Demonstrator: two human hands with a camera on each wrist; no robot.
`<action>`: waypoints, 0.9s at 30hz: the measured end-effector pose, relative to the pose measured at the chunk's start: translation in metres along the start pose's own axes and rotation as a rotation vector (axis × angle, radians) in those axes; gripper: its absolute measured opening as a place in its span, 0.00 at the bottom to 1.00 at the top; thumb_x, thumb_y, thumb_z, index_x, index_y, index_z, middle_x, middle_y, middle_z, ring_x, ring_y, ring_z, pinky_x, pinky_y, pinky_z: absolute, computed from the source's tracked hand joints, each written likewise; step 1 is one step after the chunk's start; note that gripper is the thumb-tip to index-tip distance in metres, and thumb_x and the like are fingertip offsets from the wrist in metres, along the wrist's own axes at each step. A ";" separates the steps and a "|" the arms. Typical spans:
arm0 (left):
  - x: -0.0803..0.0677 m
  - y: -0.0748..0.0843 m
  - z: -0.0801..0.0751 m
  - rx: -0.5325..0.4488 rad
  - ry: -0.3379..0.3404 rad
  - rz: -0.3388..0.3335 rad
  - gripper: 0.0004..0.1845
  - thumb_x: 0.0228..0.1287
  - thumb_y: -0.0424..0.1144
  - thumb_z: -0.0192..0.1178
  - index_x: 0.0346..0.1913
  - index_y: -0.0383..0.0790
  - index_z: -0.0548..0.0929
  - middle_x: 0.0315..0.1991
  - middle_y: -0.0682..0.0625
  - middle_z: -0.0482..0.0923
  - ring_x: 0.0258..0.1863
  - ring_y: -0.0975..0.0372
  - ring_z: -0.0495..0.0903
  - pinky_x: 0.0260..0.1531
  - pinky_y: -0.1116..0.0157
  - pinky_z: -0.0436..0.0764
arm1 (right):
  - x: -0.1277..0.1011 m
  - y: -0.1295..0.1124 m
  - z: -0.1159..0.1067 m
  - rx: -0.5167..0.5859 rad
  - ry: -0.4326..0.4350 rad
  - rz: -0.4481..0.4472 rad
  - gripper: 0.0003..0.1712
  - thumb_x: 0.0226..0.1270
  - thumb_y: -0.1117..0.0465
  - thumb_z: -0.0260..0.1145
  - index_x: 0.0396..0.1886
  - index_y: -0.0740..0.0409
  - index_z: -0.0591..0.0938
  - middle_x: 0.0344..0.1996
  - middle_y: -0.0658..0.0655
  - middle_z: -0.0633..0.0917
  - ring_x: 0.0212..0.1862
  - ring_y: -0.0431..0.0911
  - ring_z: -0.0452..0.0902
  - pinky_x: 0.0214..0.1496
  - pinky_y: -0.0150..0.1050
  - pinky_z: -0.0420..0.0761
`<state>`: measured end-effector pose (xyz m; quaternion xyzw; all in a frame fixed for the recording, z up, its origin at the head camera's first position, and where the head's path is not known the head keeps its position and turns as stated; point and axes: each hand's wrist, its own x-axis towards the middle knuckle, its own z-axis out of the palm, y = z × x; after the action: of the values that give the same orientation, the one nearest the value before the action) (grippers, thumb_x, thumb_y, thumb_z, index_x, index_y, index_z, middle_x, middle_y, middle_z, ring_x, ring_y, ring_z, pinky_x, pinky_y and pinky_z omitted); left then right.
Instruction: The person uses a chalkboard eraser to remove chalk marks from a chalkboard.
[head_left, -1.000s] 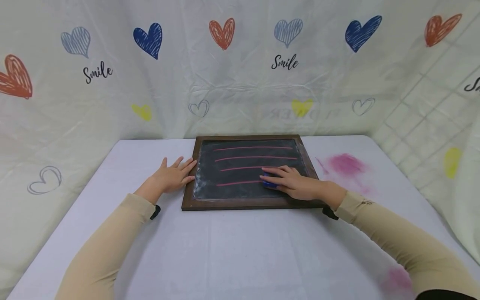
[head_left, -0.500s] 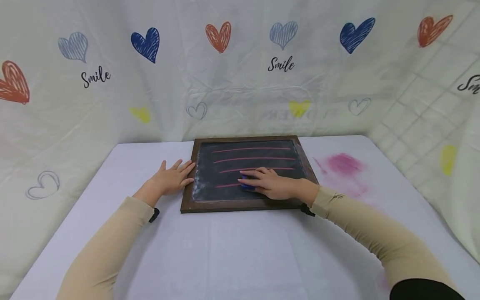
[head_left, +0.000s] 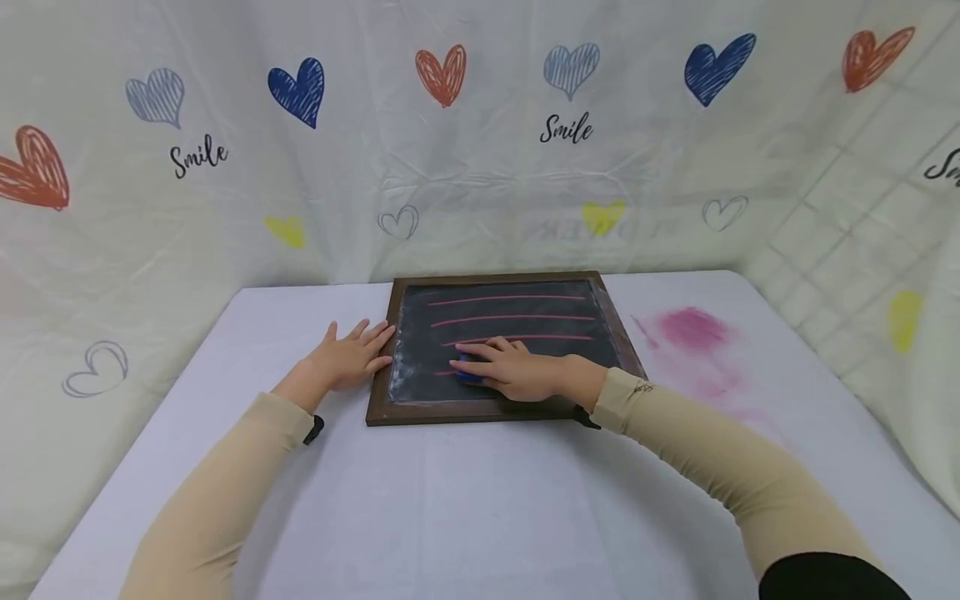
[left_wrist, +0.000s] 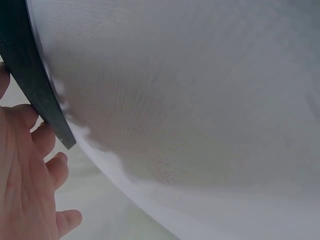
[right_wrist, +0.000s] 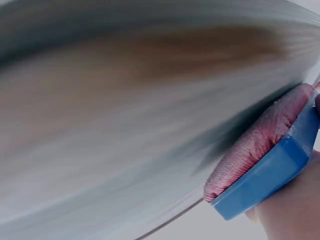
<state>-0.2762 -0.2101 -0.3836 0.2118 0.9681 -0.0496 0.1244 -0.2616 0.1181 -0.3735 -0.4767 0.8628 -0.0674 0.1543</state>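
A wood-framed chalkboard [head_left: 525, 327] lies flat on the white table, with three long pink chalk lines across it and a short stub of a fourth near its lower left. My right hand [head_left: 513, 372] holds a blue eraser [head_left: 468, 375] and presses it on the board's lower left part. In the right wrist view the eraser [right_wrist: 272, 170] shows a pink-stained felt face against the blurred board. My left hand [head_left: 348, 358] lies flat on the table, its fingertips against the board's left frame [head_left: 381, 375]. In the left wrist view the fingers [left_wrist: 30, 165] touch the dark frame edge [left_wrist: 35, 80].
A pink chalk smear [head_left: 690, 327] stains the white tablecloth [head_left: 480, 500] to the right of the board. A heart-printed sheet [head_left: 480, 167] hangs behind the table and down its right side.
My right hand has slid the eraser leftward along the lowest pink line, and most of that line is wiped away. The left hand has stayed put at the frame.
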 end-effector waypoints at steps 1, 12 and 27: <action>0.000 0.000 0.000 0.000 0.002 -0.001 0.36 0.84 0.56 0.38 0.84 0.41 0.49 0.83 0.43 0.47 0.80 0.44 0.46 0.71 0.31 0.42 | 0.003 -0.002 -0.001 -0.013 -0.008 0.002 0.33 0.86 0.61 0.47 0.85 0.49 0.53 0.83 0.58 0.47 0.77 0.59 0.49 0.73 0.65 0.55; -0.001 -0.002 0.002 0.000 0.002 -0.013 0.37 0.83 0.57 0.38 0.84 0.42 0.49 0.83 0.43 0.47 0.80 0.44 0.46 0.70 0.30 0.42 | 0.046 -0.044 -0.004 -0.146 -0.057 0.001 0.33 0.87 0.59 0.46 0.85 0.42 0.51 0.83 0.52 0.46 0.77 0.54 0.51 0.72 0.59 0.62; 0.000 0.000 0.002 -0.007 0.000 -0.006 0.36 0.84 0.57 0.38 0.84 0.42 0.49 0.83 0.43 0.47 0.80 0.44 0.46 0.70 0.30 0.42 | 0.047 -0.052 -0.004 -0.191 -0.088 0.041 0.36 0.86 0.60 0.47 0.86 0.42 0.46 0.84 0.52 0.43 0.77 0.56 0.52 0.71 0.57 0.66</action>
<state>-0.2760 -0.2103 -0.3852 0.2087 0.9688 -0.0466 0.1250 -0.2442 0.0508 -0.3657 -0.4740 0.8672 0.0395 0.1474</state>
